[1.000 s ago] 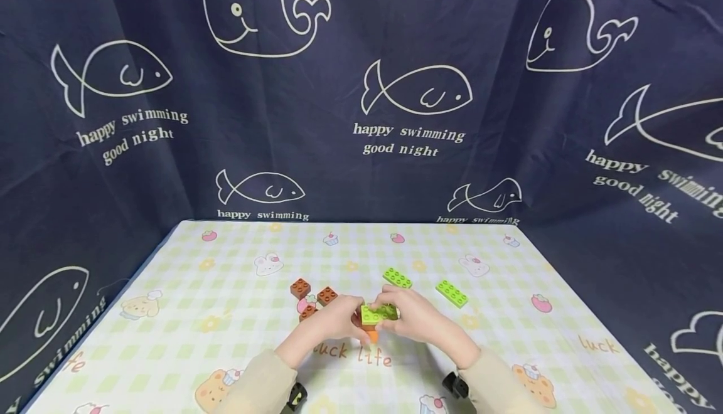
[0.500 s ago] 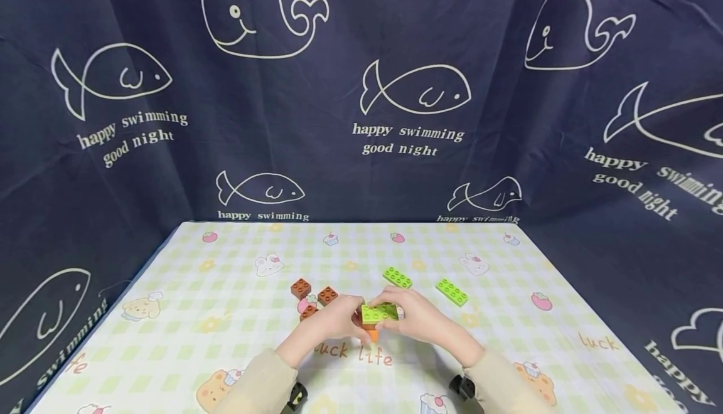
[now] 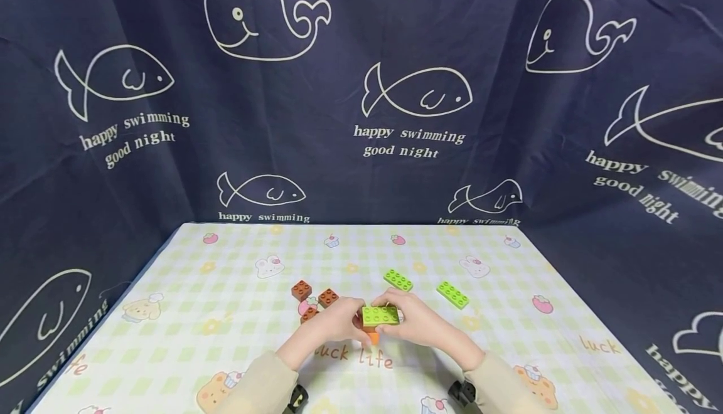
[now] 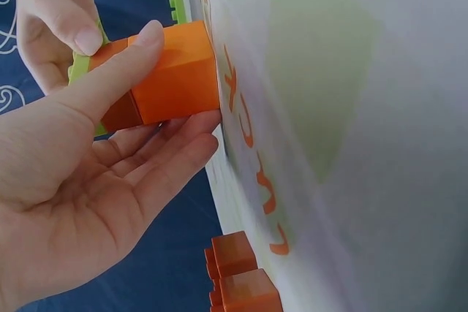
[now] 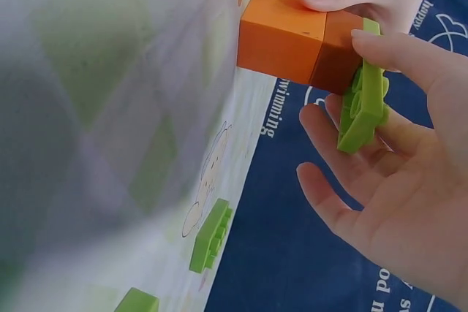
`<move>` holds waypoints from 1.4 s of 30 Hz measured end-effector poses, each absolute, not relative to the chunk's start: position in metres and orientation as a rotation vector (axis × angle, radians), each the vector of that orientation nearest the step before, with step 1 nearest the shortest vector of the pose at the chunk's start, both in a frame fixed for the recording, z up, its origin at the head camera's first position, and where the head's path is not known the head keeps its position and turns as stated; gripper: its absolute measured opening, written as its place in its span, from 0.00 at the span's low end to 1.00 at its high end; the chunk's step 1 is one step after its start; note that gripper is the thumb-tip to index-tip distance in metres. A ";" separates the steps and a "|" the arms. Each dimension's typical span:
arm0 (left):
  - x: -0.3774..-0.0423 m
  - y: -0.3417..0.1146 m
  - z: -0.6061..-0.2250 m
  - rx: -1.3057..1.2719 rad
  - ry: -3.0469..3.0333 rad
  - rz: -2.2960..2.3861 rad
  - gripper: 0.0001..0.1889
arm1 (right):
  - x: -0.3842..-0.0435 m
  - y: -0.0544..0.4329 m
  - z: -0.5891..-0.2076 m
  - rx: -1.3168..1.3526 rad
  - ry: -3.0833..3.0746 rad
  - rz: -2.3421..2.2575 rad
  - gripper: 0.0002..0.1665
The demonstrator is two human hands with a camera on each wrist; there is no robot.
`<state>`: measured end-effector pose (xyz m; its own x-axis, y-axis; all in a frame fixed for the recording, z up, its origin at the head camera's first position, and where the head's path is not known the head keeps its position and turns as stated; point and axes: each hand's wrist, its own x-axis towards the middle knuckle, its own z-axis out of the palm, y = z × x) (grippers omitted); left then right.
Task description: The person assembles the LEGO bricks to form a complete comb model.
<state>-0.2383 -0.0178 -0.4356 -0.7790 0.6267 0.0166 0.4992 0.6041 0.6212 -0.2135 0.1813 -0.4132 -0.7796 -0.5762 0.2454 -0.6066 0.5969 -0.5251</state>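
Gripping is being done by both hands, near the middle of the cloth-covered table (image 3: 141,351). Orange block (image 4: 183,71) is placed lowest, its base at the cloth; brown block (image 5: 340,52) is stacked on it, and green plate (image 3: 380,315) is laid on top, studs up, with its right part left overhanging. Whether the plate is fully seated cannot be told. Orange and brown blocks are clasped by the left hand (image 3: 341,318), thumb on one face, fingers opposite. Green plate is pinched by the right hand (image 3: 417,317), thumb at the near edge, fingers at the far side. Beyond the left hand, three loose pieces are seen: far-left brown block (image 3: 302,289), middle brown block (image 3: 328,297), and near brown block (image 3: 309,315), partly hidden by the hand. Beyond the right hand, first spare plate (image 3: 398,280) and second spare plate (image 3: 453,295), both green, are laid apart. The scene is backed by a navy curtain (image 3: 339,88) printed with whales and fish.
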 end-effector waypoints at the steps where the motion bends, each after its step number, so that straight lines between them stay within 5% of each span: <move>1: -0.239 -0.018 -0.436 0.936 2.628 0.924 0.18 | -0.214 0.181 -0.414 1.026 -2.757 0.950 0.21; 42: -0.233 -0.054 -0.420 0.967 2.793 0.951 0.23 | -0.219 0.178 -0.429 1.028 -2.644 1.005 0.20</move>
<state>-0.2330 -0.0545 -0.4203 -0.8052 0.5718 0.1575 0.5491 0.6184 0.5622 -0.2195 0.1784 -0.4291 -0.7589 -0.5539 0.3426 -0.6416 0.5456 -0.5392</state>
